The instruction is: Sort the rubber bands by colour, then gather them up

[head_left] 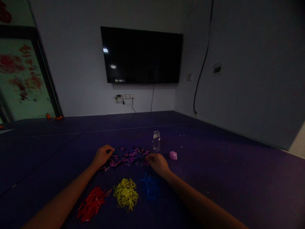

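Note:
Small pink and dark bands point(128, 158) lie scattered on the purple surface point(202, 178) between my two hands. My left hand point(103, 156) is at their left edge, fingers pressed together; what they pinch, if anything, is too small to name. At the right edge of the scatter is my right hand point(157, 162), thumb and fingertips closed, their contents also too dim to make out. Nearer to me are three piles: red bands point(92, 204) at the left, yellow bands point(126, 194) in the middle and blue bands point(150, 187) at the right, beside my right forearm.
Just beyond my right hand stands a clear bottle point(156, 141). A crumpled pink item point(173, 155) lies to its right. Small white bits dot the surface further right. A television point(143, 57) hangs on the far wall, above sockets and cables.

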A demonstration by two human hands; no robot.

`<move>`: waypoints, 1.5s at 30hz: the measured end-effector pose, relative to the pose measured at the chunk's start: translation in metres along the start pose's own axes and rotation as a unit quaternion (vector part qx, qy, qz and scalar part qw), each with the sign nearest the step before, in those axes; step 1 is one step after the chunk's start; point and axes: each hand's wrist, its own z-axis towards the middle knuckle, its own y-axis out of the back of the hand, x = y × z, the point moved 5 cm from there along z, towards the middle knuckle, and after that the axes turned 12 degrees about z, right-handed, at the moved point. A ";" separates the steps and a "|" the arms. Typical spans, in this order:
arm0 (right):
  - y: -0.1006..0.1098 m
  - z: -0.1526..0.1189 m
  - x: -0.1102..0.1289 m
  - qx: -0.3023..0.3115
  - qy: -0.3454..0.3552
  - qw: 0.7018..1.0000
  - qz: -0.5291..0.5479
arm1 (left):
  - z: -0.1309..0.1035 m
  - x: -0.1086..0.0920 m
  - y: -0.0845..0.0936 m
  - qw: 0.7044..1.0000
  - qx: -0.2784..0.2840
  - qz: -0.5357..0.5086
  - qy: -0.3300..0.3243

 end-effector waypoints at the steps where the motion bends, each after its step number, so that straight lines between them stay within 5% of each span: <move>1: 0.000 0.000 0.000 0.000 0.001 1.000 -0.003 | 0.000 0.001 0.000 1.000 -0.001 0.000 0.005; 12: -0.001 0.001 -0.001 0.000 0.009 1.000 -0.019 | 0.001 0.009 -0.005 0.998 0.025 0.049 0.028; 18: 0.000 -0.001 0.003 0.000 0.010 1.000 -0.020 | 0.001 0.003 -0.002 1.000 -0.014 0.022 -0.013; 30: 0.000 -0.001 0.005 0.009 0.005 1.000 -0.029 | -0.002 -0.006 -0.012 0.995 0.067 0.018 -0.077; 45: -0.001 0.000 0.002 0.012 0.005 0.999 -0.035 | -0.001 -0.004 -0.015 0.993 0.076 -0.001 -0.090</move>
